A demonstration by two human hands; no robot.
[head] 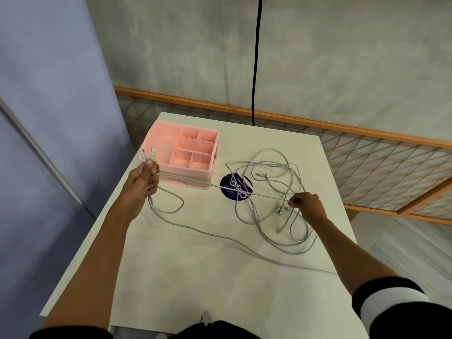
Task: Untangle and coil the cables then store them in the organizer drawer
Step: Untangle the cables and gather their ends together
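Observation:
A tangle of white cables [266,192] lies in loose loops on the right half of the white table [208,277]. My left hand [144,179] grips two cable ends near their plugs, which stick up just in front of the pink organizer [188,152]. One strand runs taut from that hand across to my right hand [305,204], which pinches the strand at the tangle's near edge. Another strand trails from the left hand down over the table toward the right edge. The organizer has several open compartments on top and a drawer front below.
A round dark blue sticker [236,188] sits on the table under the cables, just right of the organizer. A black cord [255,69] hangs down the wall behind the table. An orange-framed lattice panel [367,162] runs along the back and right.

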